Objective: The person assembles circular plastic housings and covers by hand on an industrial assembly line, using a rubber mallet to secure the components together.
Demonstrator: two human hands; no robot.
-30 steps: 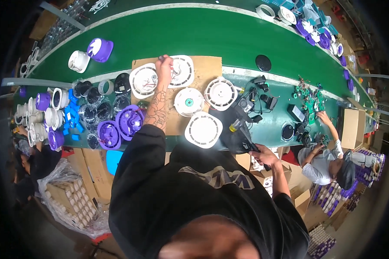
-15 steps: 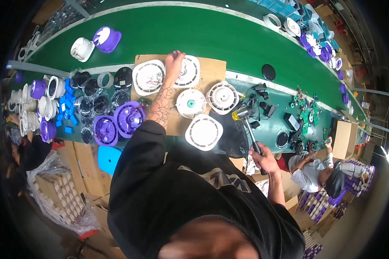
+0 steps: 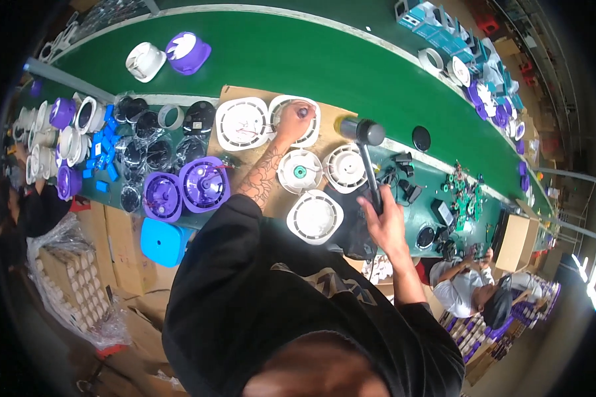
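Note:
My left hand (image 3: pixel 294 123) is closed over the white round-cornered housing (image 3: pixel 308 137) at the far side of the cardboard sheet (image 3: pixel 235 159). In its fist is a dark round-ended tool (image 3: pixel 302 113); its lower part is hidden. My right hand (image 3: pixel 387 223) grips the black handle of a mallet, whose dark head (image 3: pixel 371 133) with a yellowish face is raised right of that housing. Beside my left hand lies another white housing (image 3: pixel 242 124) with thin wires inside. Nearer me sit a white part with a green ring (image 3: pixel 300 171), a slotted white part (image 3: pixel 346 169) and a white housing (image 3: pixel 315 217).
Purple housings (image 3: pixel 204 184), black discs in clear wrap (image 3: pixel 159 155) and blue pieces (image 3: pixel 99 155) crowd the left. Black adapters (image 3: pixel 409 192) and green circuit boards (image 3: pixel 467 195) lie on the right. A co-worker (image 3: pixel 467 291) works at the far right. Fan parts (image 3: pixel 188 53) stand on the green belt.
My left hand has come down over the housing with the dark tool. My right hand has raised the mallet and swung its head toward the far side. The whole view has shifted slightly.

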